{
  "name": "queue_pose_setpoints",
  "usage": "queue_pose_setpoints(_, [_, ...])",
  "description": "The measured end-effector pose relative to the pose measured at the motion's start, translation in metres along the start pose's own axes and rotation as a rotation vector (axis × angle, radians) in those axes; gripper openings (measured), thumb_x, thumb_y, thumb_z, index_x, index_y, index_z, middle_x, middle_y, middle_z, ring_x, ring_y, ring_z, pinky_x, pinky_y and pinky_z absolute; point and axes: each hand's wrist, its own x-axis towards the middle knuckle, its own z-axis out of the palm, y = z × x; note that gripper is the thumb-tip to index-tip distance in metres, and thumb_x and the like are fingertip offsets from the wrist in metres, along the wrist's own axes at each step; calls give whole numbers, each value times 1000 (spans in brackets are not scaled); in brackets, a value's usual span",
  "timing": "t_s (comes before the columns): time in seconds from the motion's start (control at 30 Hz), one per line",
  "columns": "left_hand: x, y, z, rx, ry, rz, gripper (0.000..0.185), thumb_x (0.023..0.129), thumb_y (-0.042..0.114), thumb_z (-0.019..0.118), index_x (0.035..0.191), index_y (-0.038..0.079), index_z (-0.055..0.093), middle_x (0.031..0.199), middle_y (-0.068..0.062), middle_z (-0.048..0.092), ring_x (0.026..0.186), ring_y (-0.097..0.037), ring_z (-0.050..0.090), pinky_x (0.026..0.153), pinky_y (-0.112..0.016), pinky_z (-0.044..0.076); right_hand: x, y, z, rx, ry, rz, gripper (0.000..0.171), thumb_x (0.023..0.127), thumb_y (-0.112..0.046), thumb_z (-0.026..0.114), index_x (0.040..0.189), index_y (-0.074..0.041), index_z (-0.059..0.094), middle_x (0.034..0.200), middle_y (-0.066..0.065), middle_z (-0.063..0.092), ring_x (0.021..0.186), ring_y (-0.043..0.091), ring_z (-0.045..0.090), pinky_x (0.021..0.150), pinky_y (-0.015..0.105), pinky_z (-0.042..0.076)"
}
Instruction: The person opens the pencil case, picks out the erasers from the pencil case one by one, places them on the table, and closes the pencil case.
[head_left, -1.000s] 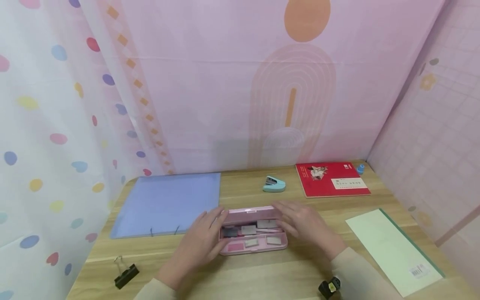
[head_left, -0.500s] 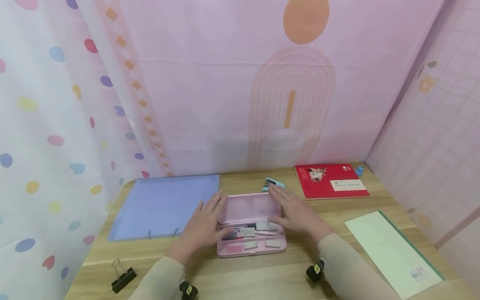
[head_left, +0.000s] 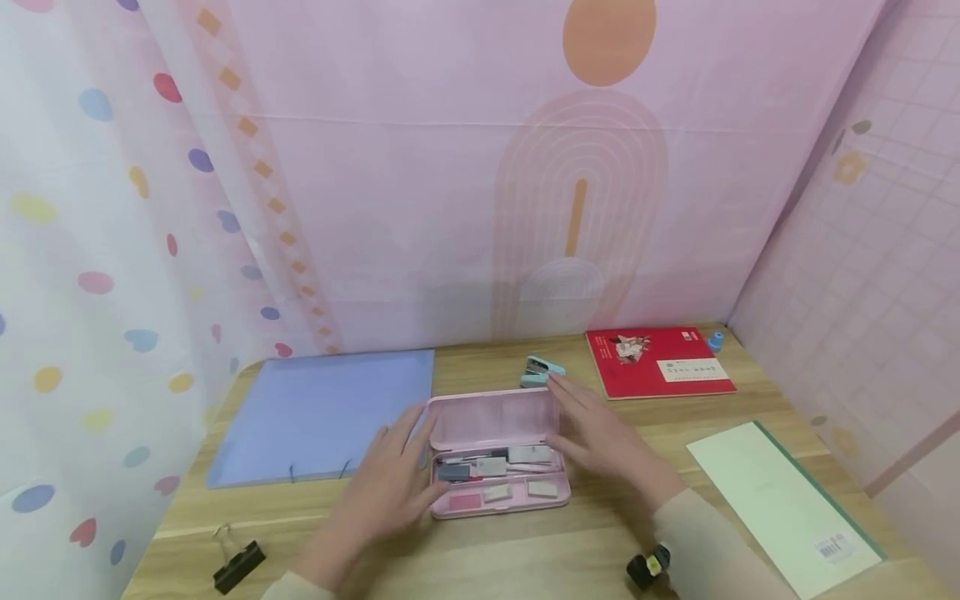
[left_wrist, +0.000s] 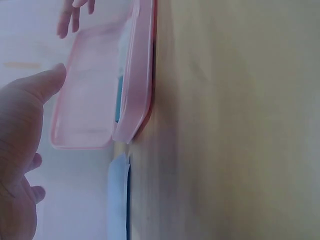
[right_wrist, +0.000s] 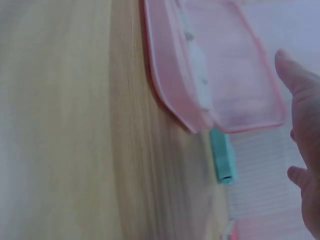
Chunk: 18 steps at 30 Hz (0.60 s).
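A pink pencil case (head_left: 500,505) lies open on the table, its lid (head_left: 491,419) raised at the far side. Inside are several small blocks that look like erasers, such as a white one (head_left: 529,454), a dark grey one (head_left: 453,472) and a pink piece (head_left: 464,502), along with some pens. My left hand (head_left: 390,475) hovers beside the case's left end, fingers spread, holding nothing. In the left wrist view its thumb (left_wrist: 47,82) stands apart from the lid. On the other side, my right hand (head_left: 600,429) is close to the lid's right edge, with relaxed fingers and nothing held.
Behind the lid sits a light-blue stapler (head_left: 542,372). A blue folder (head_left: 330,408) lies at left, with a black binder clip (head_left: 239,567) nearer the front. To the right are a red booklet (head_left: 656,367), a small blue object (head_left: 716,341) and a pale green notebook (head_left: 780,508).
The case's lid has swung from nearly edge-on to facing me. Both hands rose with it, then the left drew back from the case and the right shifted slightly outward.
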Motion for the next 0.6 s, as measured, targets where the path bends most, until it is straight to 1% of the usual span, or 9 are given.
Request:
queue_pose_setpoints(0.07, [-12, 2, -4, -2, 27, 33, 98, 78, 53, 72, 151, 5, 28, 152, -15, 31, 135, -31, 34, 108, -58, 32, -9, -3, -6, -4, 45, -22, 85, 85, -41, 71, 154, -20, 24, 157, -2, 26, 141, 22, 28, 112, 44, 32])
queue_pose_setpoints(0.13, [-22, 5, -7, -20, 25, 34, 96, 76, 52, 74, 149, 6, 33, 147, -15, 39, 131, -31, 40, 107, -54, 35, -18, -7, -11, -19, 81, -44, 81, 83, -36, 75, 150, -16, 35, 152, 2, 37, 136, 24, 38, 108, 46, 37])
queue_pose_setpoints(0.2, [-28, 7, -6, -39, 1, 25, 94, 75, 53, 75, 147, 6, 37, 143, -15, 44, 128, -31, 44, 106, -52, 37, -27, -10, -13, -22, 103, -60, 73, 80, -32, 78, 143, -12, 47, 141, 5, 50, 127, 25, 48, 103, 46, 43])
queue_pose_setpoints(0.27, [-31, 7, -3, -39, -34, 9, 94, 75, 56, 74, 146, 7, 39, 141, -14, 47, 127, -30, 45, 106, -51, 38, -31, -13, -11, -26, 110, -83, 63, 78, -30, 80, 133, -10, 57, 129, 5, 59, 118, 23, 55, 97, 44, 49])
queue_pose_setpoints(0.33, [-30, 8, 2, -36, -76, -10, 95, 75, 59, 73, 147, 8, 38, 141, -14, 47, 128, -29, 45, 107, -49, 38, -32, -16, -6, -38, 89, -90, 53, 78, -31, 80, 125, -11, 64, 119, 2, 65, 110, 19, 59, 91, 41, 52])
queue_pose_setpoints(0.43, [-26, 8, 10, -44, -121, -37, 99, 73, 64, 71, 146, 6, 39, 142, -14, 45, 129, -30, 44, 109, -48, 36, -26, -23, 5, -44, 29, -89, 43, 81, -33, 77, 119, -14, 67, 112, -1, 67, 104, 16, 61, 89, 37, 53])
queue_pose_setpoints(0.6, [-20, 7, 22, -63, -135, -62, 103, 68, 67, 73, 141, 1, 45, 140, -16, 47, 128, -32, 44, 109, -49, 34, -10, -35, 20, -50, -93, -36, 39, 85, -39, 72, 117, -18, 68, 109, -5, 66, 98, 12, 60, 85, 34, 53])
